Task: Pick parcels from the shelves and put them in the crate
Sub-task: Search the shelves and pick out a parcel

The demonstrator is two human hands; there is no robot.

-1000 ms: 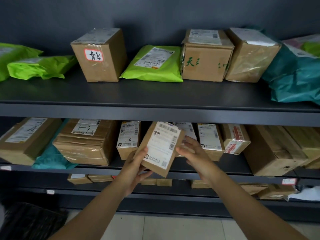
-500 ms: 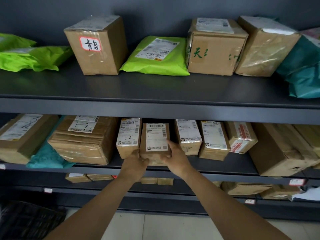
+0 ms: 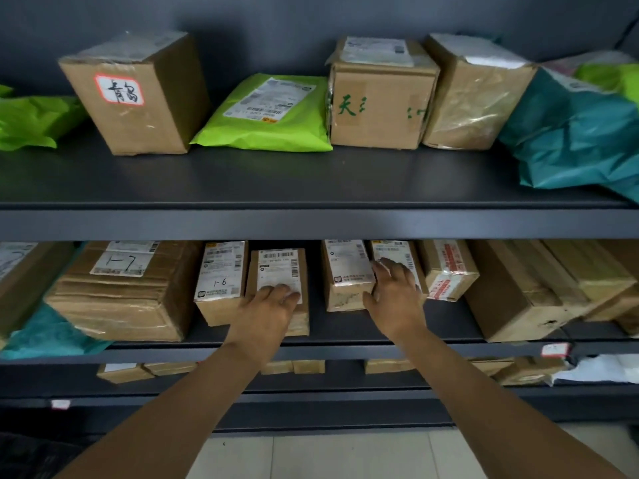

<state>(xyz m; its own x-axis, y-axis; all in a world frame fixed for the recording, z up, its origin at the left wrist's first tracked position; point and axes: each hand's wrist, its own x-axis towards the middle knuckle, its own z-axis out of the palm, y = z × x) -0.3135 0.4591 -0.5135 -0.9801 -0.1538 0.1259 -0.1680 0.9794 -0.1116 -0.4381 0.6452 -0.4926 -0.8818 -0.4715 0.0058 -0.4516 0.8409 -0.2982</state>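
Several small brown parcels with white labels stand in a row on the middle shelf [image 3: 345, 350]. My left hand [image 3: 266, 312] rests with straight fingers on top of one small parcel [image 3: 276, 271], which stands next to the parcel marked 1-6 [image 3: 221, 281]. My right hand [image 3: 394, 299] is on the parcel two places to the right [image 3: 397, 254], with fingers over its top and the thumb in the gap beside the neighbouring parcel [image 3: 345, 278]. Both parcels sit on the shelf.
The top shelf [image 3: 311, 188] carries cardboard boxes [image 3: 138, 98], a green mailer [image 3: 266, 115] and a teal bag [image 3: 581, 133]. Large boxes flank the small parcels at left [image 3: 121, 299] and right [image 3: 525, 292]. A lower shelf holds flat boxes. A dark shape [image 3: 20, 454] lies on the floor at bottom left.
The small parcel I held up in both hands went back onto the middle shelf. My right hand let go of it and moved right onto another parcel; my left hand stays on top.
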